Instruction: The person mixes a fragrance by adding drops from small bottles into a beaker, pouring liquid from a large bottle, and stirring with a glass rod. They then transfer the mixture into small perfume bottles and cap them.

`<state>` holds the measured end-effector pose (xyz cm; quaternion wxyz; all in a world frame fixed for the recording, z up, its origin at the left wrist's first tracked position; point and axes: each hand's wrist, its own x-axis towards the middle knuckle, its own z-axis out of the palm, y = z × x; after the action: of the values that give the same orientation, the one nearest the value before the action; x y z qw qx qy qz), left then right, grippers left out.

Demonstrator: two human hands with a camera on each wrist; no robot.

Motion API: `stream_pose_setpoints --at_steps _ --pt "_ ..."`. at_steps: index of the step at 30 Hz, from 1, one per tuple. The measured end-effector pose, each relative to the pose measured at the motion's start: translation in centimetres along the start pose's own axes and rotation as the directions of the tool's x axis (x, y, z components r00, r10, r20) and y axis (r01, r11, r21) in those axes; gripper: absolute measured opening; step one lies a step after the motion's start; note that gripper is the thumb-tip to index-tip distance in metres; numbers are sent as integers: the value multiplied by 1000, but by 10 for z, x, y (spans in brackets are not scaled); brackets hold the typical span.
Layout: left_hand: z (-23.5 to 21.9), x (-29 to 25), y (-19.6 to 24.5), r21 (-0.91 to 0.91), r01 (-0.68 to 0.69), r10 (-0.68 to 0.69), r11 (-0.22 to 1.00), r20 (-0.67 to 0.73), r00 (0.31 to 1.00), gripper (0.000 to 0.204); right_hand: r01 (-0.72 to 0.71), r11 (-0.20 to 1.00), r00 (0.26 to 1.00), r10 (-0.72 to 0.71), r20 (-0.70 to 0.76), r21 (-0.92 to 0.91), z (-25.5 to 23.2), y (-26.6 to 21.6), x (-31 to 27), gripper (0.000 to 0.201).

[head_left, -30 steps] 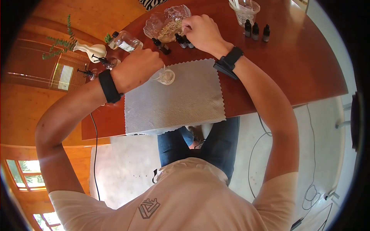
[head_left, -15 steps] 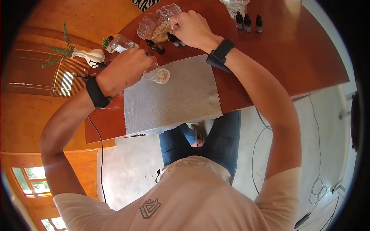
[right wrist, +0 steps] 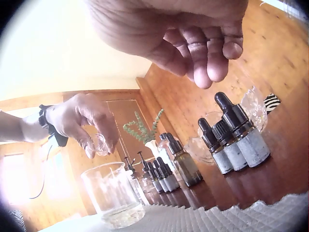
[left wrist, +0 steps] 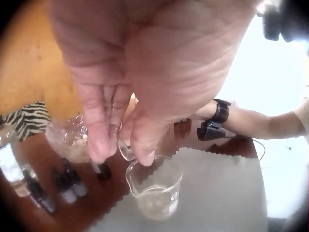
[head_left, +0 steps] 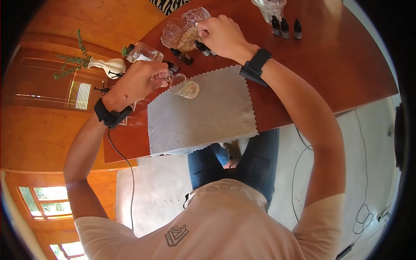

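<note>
In the right wrist view my left hand [right wrist: 84, 118] pinches a small clear glass piece [right wrist: 100, 145] between thumb and fingers, close over the rim of a glass beaker [right wrist: 108, 191]. A little clear liquid lies at the bottom of the beaker, which stands on a grey cloth [head_left: 201, 112]. From the left wrist, the hand mostly covers the glass piece. My right hand [head_left: 223, 37] hovers beside a clear glass bowl [head_left: 175, 32] of pale bits, above dark dropper bottles [right wrist: 236, 140]. Its fingers hang loosely curled, with nothing visible in them.
A labelled clear bottle [head_left: 145, 53], a brown dropper bottle [head_left: 182, 56] and a white vase [head_left: 108, 66] stand at the left. Several small dropper bottles [head_left: 284, 28] and a plastic cup [head_left: 269, 8] are at the back right. Cables [head_left: 132, 182] hang below the table.
My left hand has turned at the wrist, so its fingers and the glass piece now show beside the beaker's rim. The right hand stays by the bowl. The head view has shifted slightly.
</note>
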<state>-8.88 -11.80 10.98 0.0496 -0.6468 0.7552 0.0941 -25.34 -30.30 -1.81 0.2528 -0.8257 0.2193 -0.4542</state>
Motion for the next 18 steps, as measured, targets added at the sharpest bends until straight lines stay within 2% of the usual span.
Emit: stream_pose_setpoints --at_steps 2,5,8,11,14,18 --pt "4 -7 -4 -47 -6 5 999 -34 999 21 13 1000 999 -14 -41 -28 4 1 -1 5" --pt "12 -15 -4 -236 -23 -3 971 -111 994 23 20 1000 999 -21 -38 -9 9 8 0 6" --pt "15 -21 -9 -360 -23 -20 933 -115 993 25 -1 999 1000 1 -15 -35 7 7 0 7" --pt "11 -24 0 -327 -11 -31 945 -123 992 28 10 999 1000 -11 -21 -49 7 9 1 9" --pt "10 -31 10 -133 -107 75 985 -225 972 28 -40 999 999 40 18 -14 6 11 2 5" --pt "12 -38 13 40 -211 213 977 -281 936 37 -62 998 997 62 36 -13 4 9 2 4"
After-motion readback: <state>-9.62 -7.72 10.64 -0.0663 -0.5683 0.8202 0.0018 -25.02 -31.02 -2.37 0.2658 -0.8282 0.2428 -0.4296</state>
